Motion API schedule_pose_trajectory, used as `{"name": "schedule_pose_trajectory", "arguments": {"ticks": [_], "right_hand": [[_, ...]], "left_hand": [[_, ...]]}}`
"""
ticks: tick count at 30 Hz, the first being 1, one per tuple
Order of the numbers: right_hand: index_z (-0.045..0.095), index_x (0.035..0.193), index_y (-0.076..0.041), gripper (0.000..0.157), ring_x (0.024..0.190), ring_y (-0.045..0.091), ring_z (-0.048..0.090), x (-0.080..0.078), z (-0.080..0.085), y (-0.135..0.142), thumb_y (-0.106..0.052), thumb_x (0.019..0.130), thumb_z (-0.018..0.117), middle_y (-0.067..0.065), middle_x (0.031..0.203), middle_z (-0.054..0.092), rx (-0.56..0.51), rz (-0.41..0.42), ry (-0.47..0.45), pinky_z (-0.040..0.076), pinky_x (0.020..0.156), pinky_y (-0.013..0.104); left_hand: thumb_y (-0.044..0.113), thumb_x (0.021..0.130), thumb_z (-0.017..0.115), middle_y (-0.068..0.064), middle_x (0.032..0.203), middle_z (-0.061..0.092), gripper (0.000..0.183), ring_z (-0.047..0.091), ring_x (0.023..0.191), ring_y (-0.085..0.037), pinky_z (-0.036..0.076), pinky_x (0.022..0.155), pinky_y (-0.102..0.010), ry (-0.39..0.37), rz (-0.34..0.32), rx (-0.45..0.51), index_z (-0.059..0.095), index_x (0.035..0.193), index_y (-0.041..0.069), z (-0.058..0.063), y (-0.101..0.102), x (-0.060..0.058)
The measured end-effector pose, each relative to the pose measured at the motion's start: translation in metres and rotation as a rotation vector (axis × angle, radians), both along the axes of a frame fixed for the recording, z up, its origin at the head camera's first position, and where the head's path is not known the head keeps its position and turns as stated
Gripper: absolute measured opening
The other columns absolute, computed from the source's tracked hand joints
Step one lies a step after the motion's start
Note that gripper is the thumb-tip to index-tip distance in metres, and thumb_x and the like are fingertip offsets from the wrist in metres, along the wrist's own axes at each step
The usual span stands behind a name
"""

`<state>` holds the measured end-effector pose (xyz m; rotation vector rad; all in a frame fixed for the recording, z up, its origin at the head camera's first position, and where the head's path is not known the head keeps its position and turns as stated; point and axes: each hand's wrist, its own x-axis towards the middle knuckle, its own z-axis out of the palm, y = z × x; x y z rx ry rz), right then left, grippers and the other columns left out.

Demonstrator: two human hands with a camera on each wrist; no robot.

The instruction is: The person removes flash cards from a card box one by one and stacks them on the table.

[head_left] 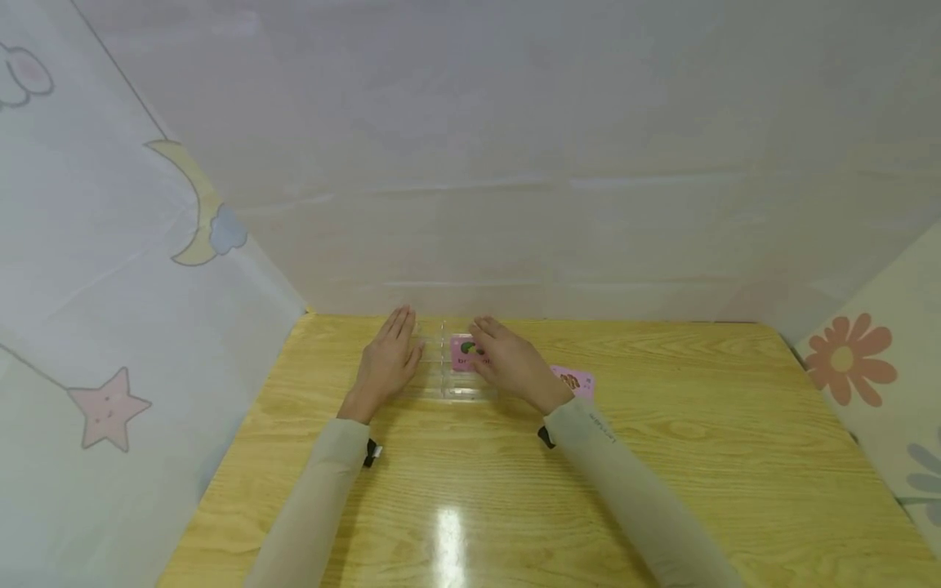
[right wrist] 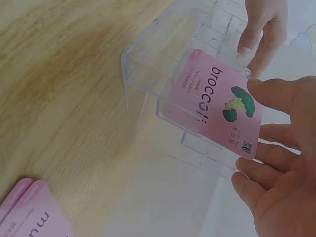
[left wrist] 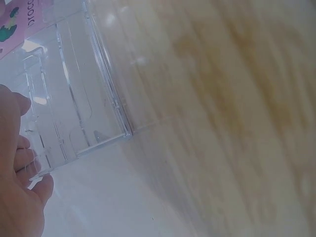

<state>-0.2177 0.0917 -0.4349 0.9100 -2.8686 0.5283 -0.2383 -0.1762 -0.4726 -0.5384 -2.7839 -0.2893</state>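
Note:
A clear plastic tiered card stand [head_left: 443, 361] sits near the back of the table, with a divider down its middle. My left hand [head_left: 385, 361] holds the stand by its left end; some of its fingers show through the plastic in the left wrist view. A pink card [right wrist: 222, 129] with a broccoli picture and the printed word "broccoli" rests in the stand's right half. My right hand [head_left: 515, 363] pinches this card at its upper edge, thumb in front and fingers behind it.
More pink cards [right wrist: 37, 215] lie on the wooden table [head_left: 698, 425], to the right of the stand and partly behind my right forearm. A pale wall sheet [head_left: 515, 245] rises right behind the table's back edge, and printed sheets stand at both sides.

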Motion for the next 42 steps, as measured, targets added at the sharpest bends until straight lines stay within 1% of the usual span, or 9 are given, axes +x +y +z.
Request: {"name": "schedule_pose_trajectory", "arguments": {"ticks": [6,13,19,26,28,31,35,38,42], "right_hand": [[0.048,0.156,-0.001,0.063,0.156,0.036,0.042,-0.001,-0.002,-0.001,-0.029,0.104,0.069,0.019,0.164,0.045,0.011,0.012,0.024,0.041,0.126,0.05],[0.047,0.157,-0.002,0.068,0.155,0.038,0.041,-0.002,-0.006,-0.001,-0.032,0.101,0.072,0.018,0.165,0.043,0.048,0.008,0.036,0.039,0.127,0.051],[0.046,0.158,-0.002,0.068,0.155,0.038,0.042,-0.002,-0.011,-0.001,-0.031,0.102,0.071,0.019,0.165,0.043,0.066,0.014,0.066,0.04,0.127,0.051],[0.044,0.159,-0.002,0.068,0.154,0.038,0.044,-0.001,-0.012,-0.003,-0.03,0.102,0.07,0.02,0.164,0.045,0.076,0.007,0.088,0.042,0.125,0.051],[0.043,0.159,-0.003,0.067,0.154,0.038,0.043,-0.001,-0.012,-0.004,-0.031,0.103,0.069,0.019,0.165,0.044,0.086,0.004,0.086,0.041,0.126,0.05],[0.045,0.159,-0.003,0.065,0.154,0.037,0.043,0.0,-0.011,-0.005,-0.03,0.104,0.068,0.019,0.164,0.045,0.098,0.0,0.093,0.039,0.128,0.049],[0.048,0.156,-0.003,0.057,0.154,0.035,0.045,0.001,-0.01,-0.006,-0.024,0.106,0.064,0.019,0.163,0.047,0.097,-0.01,0.1,0.038,0.128,0.048],[0.051,0.155,-0.006,0.049,0.152,0.034,0.048,0.001,-0.008,-0.008,-0.017,0.108,0.06,0.017,0.162,0.05,0.106,-0.022,0.109,0.042,0.126,0.048],[0.057,0.151,-0.012,0.043,0.148,0.03,0.054,-0.001,-0.006,-0.01,-0.011,0.108,0.058,0.013,0.159,0.054,0.131,-0.043,0.14,0.049,0.12,0.046]], "left_hand": [[0.032,0.109,0.053,-0.021,0.167,0.04,0.063,0.038,0.158,-0.034,0.051,0.117,-0.049,0.006,0.016,0.009,0.04,0.159,-0.004,0.002,0.0,0.001],[0.03,0.108,0.057,-0.022,0.166,0.041,0.065,0.038,0.157,-0.036,0.048,0.12,-0.05,0.014,-0.004,0.011,0.038,0.16,-0.004,0.002,0.001,0.001],[0.031,0.108,0.057,-0.022,0.167,0.041,0.065,0.039,0.157,-0.035,0.051,0.117,-0.049,0.008,0.005,0.004,0.038,0.16,-0.004,0.001,0.001,0.0],[0.032,0.109,0.056,-0.021,0.167,0.041,0.064,0.037,0.158,-0.033,0.048,0.121,-0.048,0.01,0.005,0.007,0.039,0.159,-0.003,-0.001,0.0,-0.003],[0.032,0.109,0.056,-0.021,0.167,0.041,0.064,0.037,0.159,-0.033,0.047,0.121,-0.048,0.006,0.007,0.01,0.039,0.16,-0.003,-0.001,0.0,-0.002],[0.032,0.108,0.056,-0.02,0.168,0.04,0.064,0.037,0.159,-0.033,0.045,0.123,-0.048,0.002,0.01,0.011,0.038,0.16,-0.003,-0.001,0.0,-0.002],[0.032,0.108,0.057,-0.021,0.167,0.04,0.064,0.037,0.159,-0.033,0.043,0.124,-0.047,0.005,0.01,0.011,0.039,0.16,-0.003,0.0,0.0,-0.001],[0.032,0.108,0.057,-0.021,0.168,0.04,0.065,0.036,0.159,-0.033,0.043,0.124,-0.047,-0.002,0.009,0.014,0.038,0.16,-0.003,0.001,0.001,0.0],[0.032,0.109,0.057,-0.021,0.168,0.039,0.066,0.036,0.159,-0.034,0.043,0.124,-0.047,-0.013,0.007,0.019,0.036,0.161,-0.003,0.002,0.001,0.001]]}}
